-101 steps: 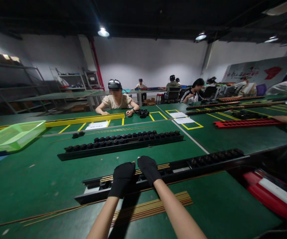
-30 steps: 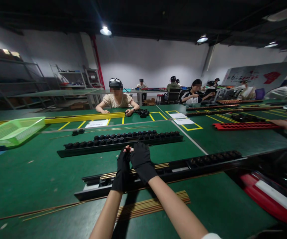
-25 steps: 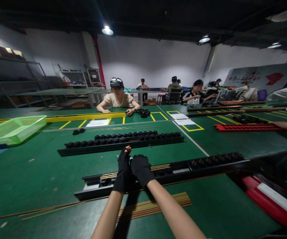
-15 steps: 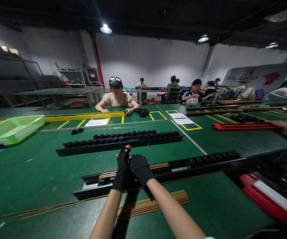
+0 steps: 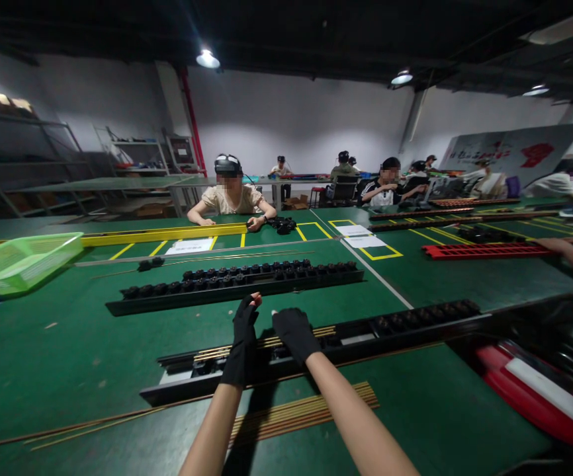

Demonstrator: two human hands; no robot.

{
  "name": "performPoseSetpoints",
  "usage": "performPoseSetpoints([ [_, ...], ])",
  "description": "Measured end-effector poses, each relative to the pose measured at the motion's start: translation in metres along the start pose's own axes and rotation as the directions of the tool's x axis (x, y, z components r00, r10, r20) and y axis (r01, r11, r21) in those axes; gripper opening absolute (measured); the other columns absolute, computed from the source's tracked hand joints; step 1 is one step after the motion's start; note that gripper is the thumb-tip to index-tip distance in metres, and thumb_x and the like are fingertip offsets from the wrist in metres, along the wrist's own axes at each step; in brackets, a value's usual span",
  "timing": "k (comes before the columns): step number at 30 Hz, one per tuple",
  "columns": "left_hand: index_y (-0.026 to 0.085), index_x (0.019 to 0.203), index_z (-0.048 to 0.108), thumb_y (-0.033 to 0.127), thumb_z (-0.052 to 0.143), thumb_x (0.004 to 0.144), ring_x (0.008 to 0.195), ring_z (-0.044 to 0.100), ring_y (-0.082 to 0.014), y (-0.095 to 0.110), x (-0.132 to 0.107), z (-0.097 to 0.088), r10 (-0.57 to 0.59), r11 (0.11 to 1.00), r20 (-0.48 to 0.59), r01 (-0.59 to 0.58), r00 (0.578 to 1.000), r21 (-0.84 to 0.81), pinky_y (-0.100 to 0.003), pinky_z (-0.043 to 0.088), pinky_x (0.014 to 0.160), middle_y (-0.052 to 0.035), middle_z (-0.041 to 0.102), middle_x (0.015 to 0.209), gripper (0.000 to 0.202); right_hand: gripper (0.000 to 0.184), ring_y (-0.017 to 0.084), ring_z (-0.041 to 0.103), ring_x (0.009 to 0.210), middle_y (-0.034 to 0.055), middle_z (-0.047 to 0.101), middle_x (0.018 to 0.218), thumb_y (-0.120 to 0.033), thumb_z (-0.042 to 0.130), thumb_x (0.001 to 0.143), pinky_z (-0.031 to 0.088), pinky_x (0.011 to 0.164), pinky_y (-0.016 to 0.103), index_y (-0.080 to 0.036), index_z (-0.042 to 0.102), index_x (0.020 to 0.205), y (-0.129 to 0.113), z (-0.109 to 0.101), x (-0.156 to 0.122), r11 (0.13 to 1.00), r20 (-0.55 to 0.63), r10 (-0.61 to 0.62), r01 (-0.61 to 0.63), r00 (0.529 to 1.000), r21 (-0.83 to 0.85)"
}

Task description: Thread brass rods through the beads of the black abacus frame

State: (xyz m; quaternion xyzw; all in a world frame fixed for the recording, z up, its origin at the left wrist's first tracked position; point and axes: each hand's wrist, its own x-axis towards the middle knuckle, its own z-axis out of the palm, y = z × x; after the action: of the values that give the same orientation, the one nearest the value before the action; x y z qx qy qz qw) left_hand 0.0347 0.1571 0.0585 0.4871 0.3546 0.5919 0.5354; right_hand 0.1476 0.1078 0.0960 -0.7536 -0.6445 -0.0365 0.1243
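My left hand [image 5: 245, 334], in a black fingerless glove, is raised over the near black channel rail [image 5: 187, 385] with its fingers curled together; what they hold, if anything, cannot be made out. Just to the right, my right hand [image 5: 296, 332], gloved alike, is closed with its back up, and its fingertips are mostly hidden. Thin brass rods [image 5: 214, 353] lie lengthwise along the rail, passing beneath both hands. Black wheel-like parts [image 5: 423, 316] sit in a row in the rail's right portion. Below my forearms, a bundle of loose brass rods [image 5: 360, 396] rests on the green table [image 5: 430, 410].
Beyond my hands lies a second black rail [image 5: 266, 285] with wheel-like parts. A green basket [image 5: 28, 261] stands at left, near a long yellow rail [image 5: 167, 234]. A red and white object [image 5: 539, 393] sits at lower right. A co-worker [image 5: 231, 195] is seated across the table.
My right hand has shifted to the right, away from my left hand, opening a gap where rods now show. My left hand has moved slightly left.
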Motion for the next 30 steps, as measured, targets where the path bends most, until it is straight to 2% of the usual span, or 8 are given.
performPoseSetpoints([
  [4,0.021,0.098,0.070,0.050,0.072,0.066,0.105,0.065,-0.0254,-0.002,0.002,0.001,-0.005,1.000,-0.012,0.005,1.000,0.000,-0.042,0.045,0.095,-0.0097,0.071,0.112,0.044,0.037,0.030,0.067,0.101,0.0213,0.072,0.103,-0.023,0.038,0.096,0.048,0.086,0.043,-0.010,0.073,0.098,0.005,0.017,-0.003,1.000,0.009,-0.029,0.029,1.000,-0.011],
  [7,0.020,0.097,0.069,0.049,0.072,0.065,0.103,0.065,-0.0250,-0.003,0.003,0.003,-0.011,1.000,-0.018,0.011,1.000,-0.004,-0.042,0.045,0.096,-0.0093,0.072,0.109,0.042,0.038,0.025,0.070,0.089,0.0170,0.074,0.094,-0.020,0.037,0.096,0.050,0.078,0.034,-0.012,0.074,0.093,0.009,0.020,-0.001,0.996,0.027,-0.088,0.088,0.996,-0.004],
  [12,0.020,0.095,0.069,0.049,0.071,0.066,0.102,0.065,-0.0249,0.000,0.002,0.004,-0.026,1.000,-0.004,0.026,1.000,-0.007,-0.042,0.045,0.094,-0.0092,0.072,0.108,0.041,0.037,0.023,0.070,0.092,0.0157,0.074,0.098,-0.018,0.037,0.096,0.049,0.078,0.029,-0.012,0.073,0.097,0.010,0.019,-0.002,0.996,-0.010,-0.094,0.094,0.996,0.006],
  [17,0.021,0.092,0.070,0.050,0.073,0.063,0.100,0.065,-0.0246,0.003,0.002,0.005,-0.021,1.000,0.016,0.022,1.000,-0.008,-0.042,0.045,0.094,-0.0086,0.073,0.106,0.042,0.033,0.022,0.069,0.090,0.0122,0.075,0.094,-0.023,0.042,0.095,0.048,0.079,0.030,-0.015,0.073,0.092,0.007,0.000,0.003,0.999,-0.077,-0.051,0.052,0.996,0.013],
  [23,0.020,0.090,0.071,0.054,0.074,0.061,0.098,0.066,-0.0259,0.002,0.002,0.005,-0.027,0.999,0.022,0.027,0.999,-0.025,-0.042,0.046,0.092,-0.0100,0.073,0.103,0.045,0.042,0.021,0.065,0.098,0.0146,0.071,0.108,-0.030,0.030,0.100,0.044,0.088,0.034,-0.016,0.069,0.105,0.021,-0.032,0.014,0.998,-0.211,0.058,-0.061,0.976,-0.005],
  [25,0.020,0.093,0.071,0.055,0.073,0.064,0.100,0.065,-0.0257,0.002,0.000,0.005,-0.030,0.999,0.022,0.030,0.999,-0.028,-0.042,0.046,0.092,-0.0103,0.073,0.107,0.046,0.038,0.021,0.065,0.098,0.0166,0.071,0.107,-0.026,0.033,0.099,0.044,0.087,0.035,-0.014,0.068,0.105,0.026,-0.027,0.010,0.997,-0.191,0.069,-0.075,0.979,-0.024],
  [27,0.020,0.093,0.071,0.057,0.072,0.064,0.101,0.065,-0.0257,0.002,0.000,0.005,-0.030,0.999,0.020,0.030,0.999,-0.030,-0.042,0.046,0.093,-0.0105,0.073,0.107,0.047,0.027,0.020,0.066,0.093,0.0155,0.072,0.099,-0.025,0.047,0.095,0.046,0.084,0.034,-0.012,0.070,0.095,0.029,-0.016,0.003,0.998,-0.126,0.037,-0.044,0.991,-0.048],
  [30,0.020,0.093,0.070,0.059,0.072,0.064,0.102,0.065,-0.0258,0.002,0.000,0.005,-0.028,0.999,0.024,0.028,0.999,-0.032,-0.042,0.045,0.095,-0.0109,0.073,0.107,0.048,0.027,0.018,0.066,0.087,0.0083,0.072,0.091,-0.037,0.060,0.091,0.049,0.085,0.035,-0.012,0.069,0.090,0.031,-0.002,-0.006,0.998,-0.043,-0.014,0.011,0.999,-0.069],
])
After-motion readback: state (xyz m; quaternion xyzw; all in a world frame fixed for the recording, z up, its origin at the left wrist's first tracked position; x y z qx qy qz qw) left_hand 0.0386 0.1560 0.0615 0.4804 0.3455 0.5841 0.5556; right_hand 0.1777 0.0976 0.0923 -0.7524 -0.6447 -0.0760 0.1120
